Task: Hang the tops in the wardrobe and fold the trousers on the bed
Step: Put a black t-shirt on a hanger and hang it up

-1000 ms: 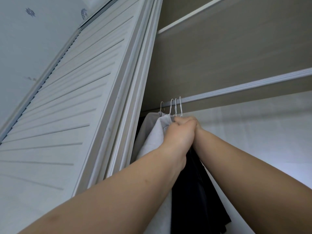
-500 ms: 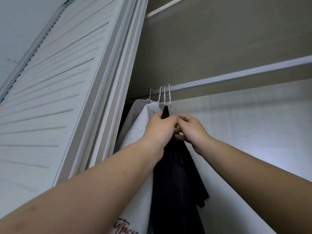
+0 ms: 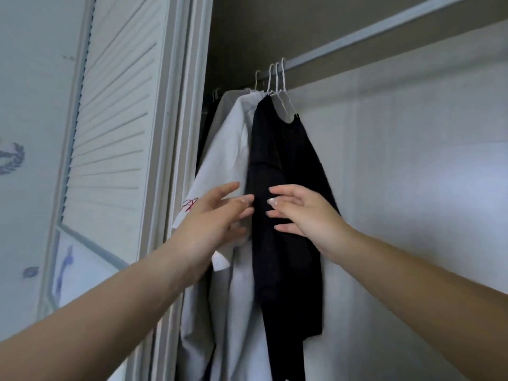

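I see a black short-sleeved top (image 3: pixel 277 166) hanging on a white wire hanger (image 3: pixel 283 89) from the wardrobe's grey rail (image 3: pixel 357 34), beside a white top with red lettering (image 3: pixel 233 149).

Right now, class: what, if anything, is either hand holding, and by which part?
Nothing is held. The left hand and right hand are open, fingers spread beside the hanging black top.
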`<action>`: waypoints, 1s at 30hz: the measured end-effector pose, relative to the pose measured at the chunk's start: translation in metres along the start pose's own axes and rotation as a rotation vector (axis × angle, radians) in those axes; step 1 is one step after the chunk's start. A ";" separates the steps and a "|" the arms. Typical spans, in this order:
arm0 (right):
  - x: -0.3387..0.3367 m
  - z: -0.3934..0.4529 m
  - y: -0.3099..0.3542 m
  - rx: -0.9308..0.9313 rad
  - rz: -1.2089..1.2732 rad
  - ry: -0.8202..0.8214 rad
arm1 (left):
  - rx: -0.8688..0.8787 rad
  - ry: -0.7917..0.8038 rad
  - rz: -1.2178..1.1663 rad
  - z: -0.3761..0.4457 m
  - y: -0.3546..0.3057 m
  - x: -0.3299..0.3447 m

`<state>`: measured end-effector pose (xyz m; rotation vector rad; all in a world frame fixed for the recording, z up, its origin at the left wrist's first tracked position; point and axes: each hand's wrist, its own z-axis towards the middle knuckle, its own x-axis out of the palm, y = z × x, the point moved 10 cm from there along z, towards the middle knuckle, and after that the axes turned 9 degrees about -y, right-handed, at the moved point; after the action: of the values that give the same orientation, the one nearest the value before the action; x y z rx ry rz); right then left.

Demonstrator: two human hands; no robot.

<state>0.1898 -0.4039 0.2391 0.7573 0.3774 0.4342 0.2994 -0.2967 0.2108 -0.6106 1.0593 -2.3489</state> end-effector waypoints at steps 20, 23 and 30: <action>0.275 -0.377 -0.042 0.360 0.302 0.861 | -0.405 -0.819 0.416 -0.436 0.030 -0.283; 0.314 -0.436 -0.006 0.351 0.342 1.002 | -0.416 -0.990 0.423 -0.513 -0.001 -0.313; 0.377 -0.593 0.109 0.337 0.439 1.258 | -0.359 -1.330 0.438 -0.696 -0.109 -0.344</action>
<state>0.2013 0.1960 -0.1430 0.8179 1.4995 1.2800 0.1416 0.3593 -0.1884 -1.5436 0.7753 -0.9363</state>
